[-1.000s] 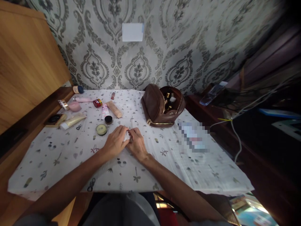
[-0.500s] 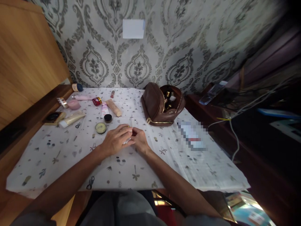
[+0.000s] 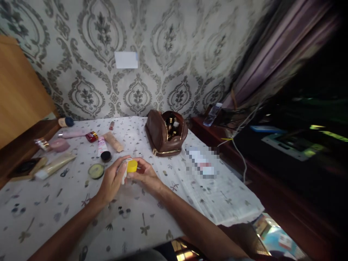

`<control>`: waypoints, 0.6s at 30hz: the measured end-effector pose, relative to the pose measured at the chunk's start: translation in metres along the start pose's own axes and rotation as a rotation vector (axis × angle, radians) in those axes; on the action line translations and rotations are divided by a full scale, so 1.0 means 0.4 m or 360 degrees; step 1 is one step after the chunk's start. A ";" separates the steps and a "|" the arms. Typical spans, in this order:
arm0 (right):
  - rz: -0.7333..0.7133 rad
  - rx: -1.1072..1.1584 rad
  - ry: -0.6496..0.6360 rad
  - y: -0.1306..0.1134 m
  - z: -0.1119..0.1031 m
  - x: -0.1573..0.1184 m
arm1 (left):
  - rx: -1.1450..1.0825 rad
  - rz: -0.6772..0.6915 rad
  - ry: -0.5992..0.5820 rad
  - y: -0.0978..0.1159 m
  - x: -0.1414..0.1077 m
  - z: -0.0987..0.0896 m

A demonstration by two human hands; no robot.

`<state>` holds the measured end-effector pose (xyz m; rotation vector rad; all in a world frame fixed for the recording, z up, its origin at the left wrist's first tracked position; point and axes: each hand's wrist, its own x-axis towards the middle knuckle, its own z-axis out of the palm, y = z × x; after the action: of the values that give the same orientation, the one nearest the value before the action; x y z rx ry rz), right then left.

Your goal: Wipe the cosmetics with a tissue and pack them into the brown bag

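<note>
My right hand [image 3: 146, 175] grips a small jar with a yellow lid [image 3: 132, 166], the lid facing up toward me. Closed around a white tissue or cloth [image 3: 124, 175], my left hand [image 3: 112, 181] presses it against the jar's left side. Just left of my hands lie a round pale-green container [image 3: 96, 171] and a small black-lidded pot [image 3: 106, 156]. Behind them are a pink-and-white tube [image 3: 102, 146], a beige tube [image 3: 113, 141] and a red jar with a gold lid [image 3: 91, 136].
An unzipped brown bag [image 3: 166, 136] with small bottles inside stands behind my hands to the right. A blurred-out flat item [image 3: 201, 162] lies right of it. More tubes and a pink item [image 3: 59, 145] are at the left. A clear bottle [image 3: 212, 115] and cables are beyond the right edge.
The view has shifted right, so the table's objects sit farther left. The yellow lid has come into sight between my hands, which were covering the held item before.
</note>
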<state>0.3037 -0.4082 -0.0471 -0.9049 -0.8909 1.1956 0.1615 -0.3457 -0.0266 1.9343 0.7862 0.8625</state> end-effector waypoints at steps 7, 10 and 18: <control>-0.0241 -0.0228 0.0195 -0.163 -0.113 -0.045 | 0.0074 0.0252 -0.0166 0.084 0.108 0.047; -0.0403 -0.0383 0.0387 -0.267 -0.190 -0.048 | 0.0235 0.0414 -0.0509 0.126 0.171 0.126; -0.0703 -0.0810 0.0606 -0.455 -0.358 0.044 | 0.0480 0.0535 -0.0828 0.112 0.302 0.315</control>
<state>0.5043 -0.4297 0.0681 -1.2126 -1.0285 0.3966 0.3395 -0.3270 -0.0052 2.4599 0.2925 0.3999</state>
